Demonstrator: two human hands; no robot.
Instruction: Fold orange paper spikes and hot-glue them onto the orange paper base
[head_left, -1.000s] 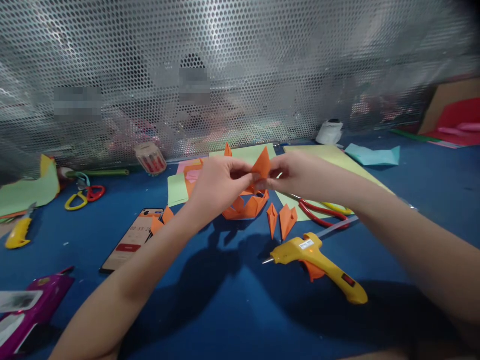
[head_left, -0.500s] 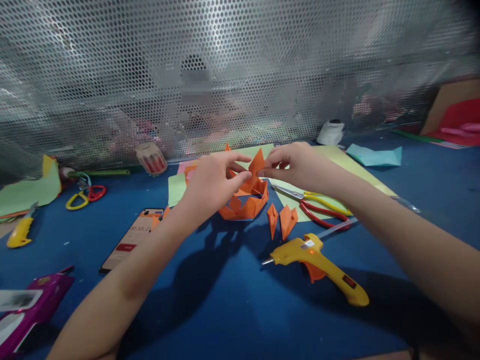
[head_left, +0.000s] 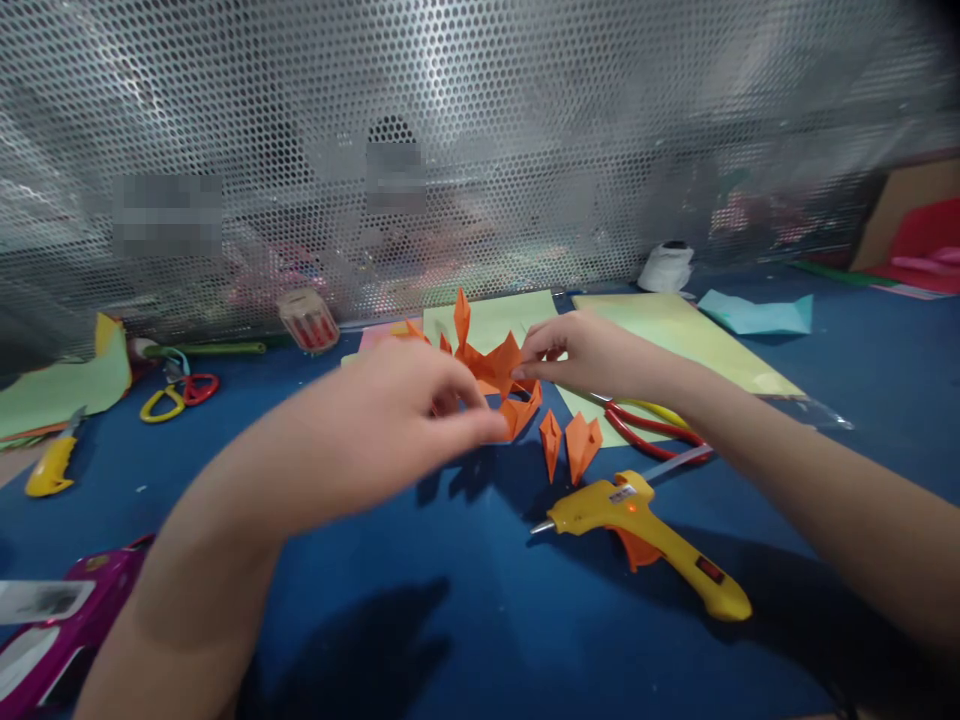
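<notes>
An orange folded-paper ring (head_left: pixel 521 412) with pointed petals stands on the blue table, partly hidden behind my left hand. My right hand (head_left: pixel 581 350) pinches an upright orange paper point at the ring's far right side with thumb and fingertips. Nearer to me, my left hand (head_left: pixel 390 430) hovers in front of the ring, slightly blurred, its thumb stretched out apart from the bent fingers and nothing visible in it. Two loose orange folded-paper pieces, a narrow one (head_left: pixel 551 445) and a wider one (head_left: pixel 583 447), lie just right of the ring.
A yellow glue gun (head_left: pixel 652 535) lies at front right, its light on. Red-and-yellow-handled pliers (head_left: pixel 652 425) rest on green paper (head_left: pixel 690 340). Scissors (head_left: pixel 180 392), a yellow cutter (head_left: pixel 54 465) and a purple device (head_left: pixel 82 610) are at left. Perforated metal (head_left: pixel 480 150) rises behind.
My left hand has come off the orange paper point and moved left and toward me, now covering the phone. My right hand has lowered slightly, still pinching the paper.
</notes>
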